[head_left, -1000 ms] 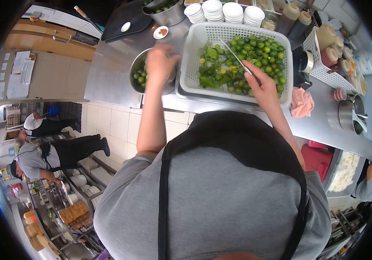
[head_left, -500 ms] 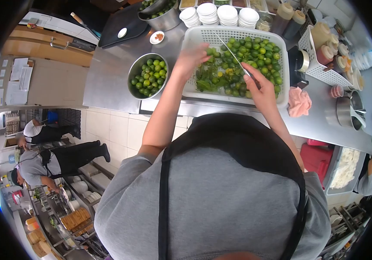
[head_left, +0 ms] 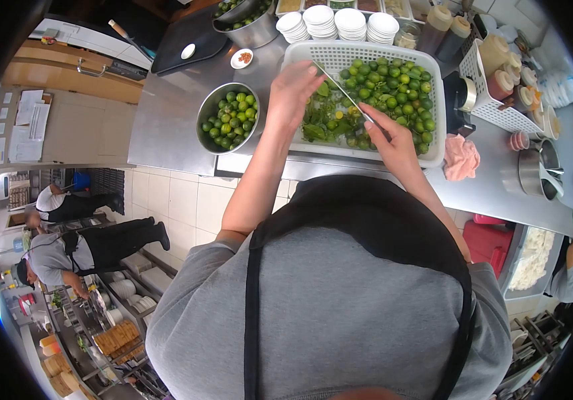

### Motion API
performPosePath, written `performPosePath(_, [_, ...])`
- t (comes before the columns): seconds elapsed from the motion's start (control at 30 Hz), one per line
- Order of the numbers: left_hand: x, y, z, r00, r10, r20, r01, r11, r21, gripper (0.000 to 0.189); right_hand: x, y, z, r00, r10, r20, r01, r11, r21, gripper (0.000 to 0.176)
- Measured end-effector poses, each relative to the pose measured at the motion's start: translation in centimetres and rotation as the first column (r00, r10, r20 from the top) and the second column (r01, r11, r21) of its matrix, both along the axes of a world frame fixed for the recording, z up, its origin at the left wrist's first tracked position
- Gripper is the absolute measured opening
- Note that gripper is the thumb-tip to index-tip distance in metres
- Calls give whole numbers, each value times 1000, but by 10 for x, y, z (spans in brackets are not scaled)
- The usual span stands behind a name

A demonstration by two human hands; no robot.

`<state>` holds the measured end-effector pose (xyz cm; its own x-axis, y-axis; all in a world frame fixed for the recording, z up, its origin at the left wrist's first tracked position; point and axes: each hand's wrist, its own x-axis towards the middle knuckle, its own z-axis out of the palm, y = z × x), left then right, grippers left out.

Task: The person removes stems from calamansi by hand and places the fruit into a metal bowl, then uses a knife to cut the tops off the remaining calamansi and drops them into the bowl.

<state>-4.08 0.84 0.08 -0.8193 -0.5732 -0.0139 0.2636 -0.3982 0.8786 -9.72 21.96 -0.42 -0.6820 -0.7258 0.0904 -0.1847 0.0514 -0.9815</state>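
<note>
My right hand [head_left: 393, 137] grips a knife [head_left: 343, 92], its blade pointing up and left over a white perforated basket [head_left: 438, 100]. The blade's tip is close to the fingers of my left hand [head_left: 294, 90], which is raised over the basket's left side. Those fingers are bent, and whether something small sits between them I cannot make out. Many green limes [head_left: 400, 87] fill the basket's right part, with leaves and trimmings [head_left: 320, 123] at its left. Left of the basket stands a metal bowl [head_left: 201, 127] of limes.
Stacks of white cups [head_left: 352, 25] line the basket's far side. A pink cloth [head_left: 461, 158] lies to its right, near a crate of bottles [head_left: 490, 80]. Behind the bowl are a small dish [head_left: 242, 59] and a black tray [head_left: 190, 43]. Other people [head_left: 86, 250] stand at far left.
The knife and my right hand have shifted left and slightly down. My left hand, blurred before, now appears clearer, turned with its fingers near the blade's tip.
</note>
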Motion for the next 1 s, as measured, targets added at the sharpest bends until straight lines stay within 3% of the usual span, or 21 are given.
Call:
performPosePath(0.17, [-2, 15, -1, 999, 30, -17, -30, 999, -19, 19, -1, -1, 1, 980, -83, -179, 78, 996, -36, 30])
performPosePath(0.23, [3, 31, 3, 987, -111, 116, 129, 979, -156, 23, -4, -2, 1, 969, -110, -223, 109, 994, -18, 30])
performPosePath(0.3, [4, 43, 6, 977, -167, 129, 185, 973, -141, 25, -12, -3, -1, 969, -159, -188, 162, 987, -1, 30])
performPosePath(0.37, [2, 41, 7, 987, -44, 154, 71, 981, -179, 28, -13, -2, 3, 962, -171, -213, 175, 985, 2, 30])
performPosePath(0.5, [-4, 7, 4, 992, 123, 37, -110, 962, -250, 23, 0, 5, 7, 990, -87, -107, 85, 996, -22, 30])
performPosePath(0.67, [-4, 4, 6, 991, 136, 2, -129, 946, -298, 22, 2, 3, 8, 996, -43, -84, 45, 999, 18, 30])
performPosePath(0.73, [-4, 5, 4, 984, 158, 84, -100, 875, -473, 22, 1, 1, 10, 991, -75, -114, 77, 997, 17, 29])
performPosePath(0.77, [-4, 9, 3, 984, 159, 85, -101, 876, -472, 22, 0, 0, 12, 991, -73, -114, 76, 997, 18, 29])
performPosePath(0.87, [-1, 21, 6, 997, 28, 71, -11, 971, -238, 20, -4, -3, 13, 993, -70, -92, 79, 992, 101, 29])
performPosePath(0.9, [0, 20, 8, 997, 30, 71, -12, 971, -237, 20, -3, -4, 9, 986, -85, -142, 90, 995, 31, 29])
performPosePath(0.97, [2, 15, 15, 994, -108, -35, 110, 992, 58, 19, -3, -5, 5, 976, -100, -192, 95, 995, -37, 29])
performPosePath(1.0, [4, 7, 9, 994, -103, -33, 104, 993, 59, 19, -3, -5, 4, 970, -94, -224, 86, 995, -45, 29])
